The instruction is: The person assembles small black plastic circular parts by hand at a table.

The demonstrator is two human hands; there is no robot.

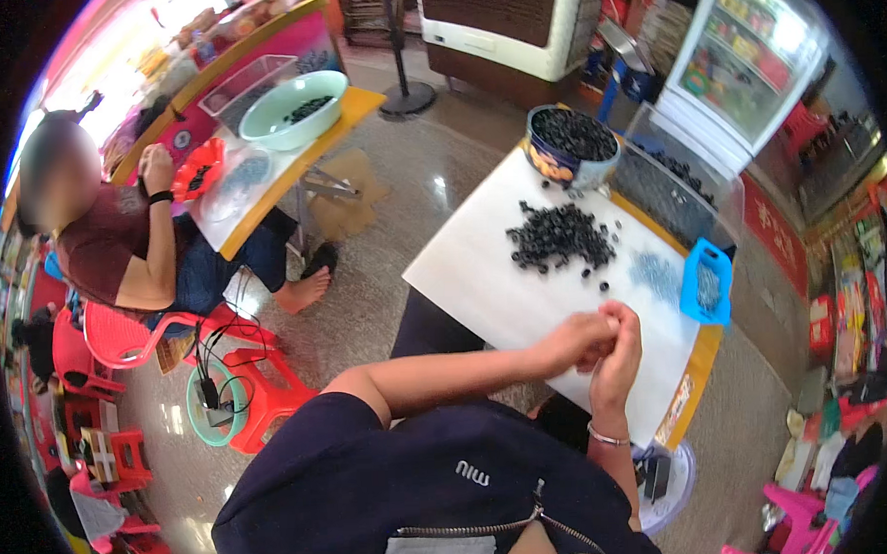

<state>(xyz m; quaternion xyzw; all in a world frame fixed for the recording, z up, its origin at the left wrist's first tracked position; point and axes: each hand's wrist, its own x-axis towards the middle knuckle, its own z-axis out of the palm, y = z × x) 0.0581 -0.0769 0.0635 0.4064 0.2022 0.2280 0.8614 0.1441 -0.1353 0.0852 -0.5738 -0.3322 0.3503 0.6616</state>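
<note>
Over the near right part of a white tabletop (473,295), my left hand (575,343) and my right hand (617,357) meet with fingers bent and pressed together. Both are closed; whatever lies between the fingertips is hidden or too small to name. Just beyond them spreads a loose pile of small round black pieces (559,236), with a few strays toward my hands. To the right of it lies a scatter of tiny clear bluish pieces (655,274). A blue plastic basket (719,309) beside that holds more of the bluish pieces.
A round tub (547,161) heaped with black pieces stands at the table's far edge, beside a clear bin (725,213) with more. Leftward, another person (119,230) sits at a second table with a pale green basin (252,122). A red stool (282,395) stands at left.
</note>
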